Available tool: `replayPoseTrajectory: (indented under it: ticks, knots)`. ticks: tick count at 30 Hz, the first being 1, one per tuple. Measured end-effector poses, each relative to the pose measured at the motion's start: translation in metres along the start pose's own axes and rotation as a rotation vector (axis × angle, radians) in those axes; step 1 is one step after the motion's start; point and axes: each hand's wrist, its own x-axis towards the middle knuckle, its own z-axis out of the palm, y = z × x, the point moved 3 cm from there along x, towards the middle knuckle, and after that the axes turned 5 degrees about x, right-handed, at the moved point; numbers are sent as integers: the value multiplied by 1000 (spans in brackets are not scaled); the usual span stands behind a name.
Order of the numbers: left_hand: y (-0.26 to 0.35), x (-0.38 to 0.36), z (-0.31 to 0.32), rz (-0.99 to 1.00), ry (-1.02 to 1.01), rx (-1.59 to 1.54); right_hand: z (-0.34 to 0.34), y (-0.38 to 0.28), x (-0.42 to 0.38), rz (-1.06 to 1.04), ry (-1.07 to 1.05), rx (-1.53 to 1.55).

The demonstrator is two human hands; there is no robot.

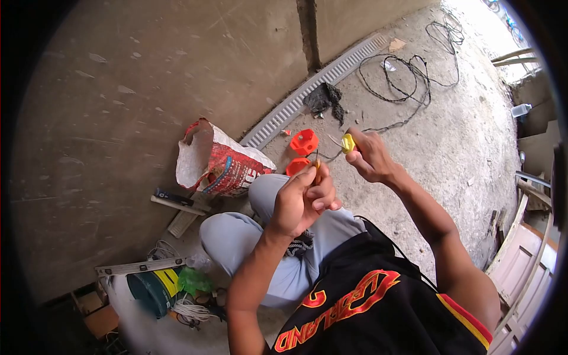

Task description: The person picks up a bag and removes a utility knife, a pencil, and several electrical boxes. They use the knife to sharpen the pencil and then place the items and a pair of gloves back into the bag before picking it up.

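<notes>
Raised above the knees, my left hand [302,204] is closed around what looks like a small screwdriver [318,170], with a yellowish handle and a thin dark shaft pointing up. My right hand [371,158] pinches a yellow electrical fitting [348,143] between thumb and fingers. A thin pale wire end [335,141] sticks out beside the fitting; a dark cable [331,160] runs beneath it. Just beyond my left hand lie two orange-red octagonal junction boxes, one [303,142] farther off and another [297,165] partly hidden by that hand.
A torn red and white sack [228,163] leans by the wall. A grey slotted strip [313,89] runs along the wall base, with crumpled black plastic [324,100] beside it. Long dark cable [408,94] loops across the concrete. A green-and-yellow container [157,291] and white cord [192,310] lie lower left.
</notes>
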Motion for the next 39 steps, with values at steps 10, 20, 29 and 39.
replayPoseTrajectory:
  ticks: [10, 20, 29, 39]
  knots:
    - [-1, 3, 1, 51, 98, 302, 2, -12, 6, -118, -110, -28]
    - [-3, 3, -4, 132, 188, 580, -1, -12, 10, -45, -109, -185]
    - [-4, 3, 0, 139, 212, 637, -13, -5, 1, -24, -41, -96]
    - [-3, 2, 5, 202, 301, 968, -11, -1, -2, 116, 76, 130]
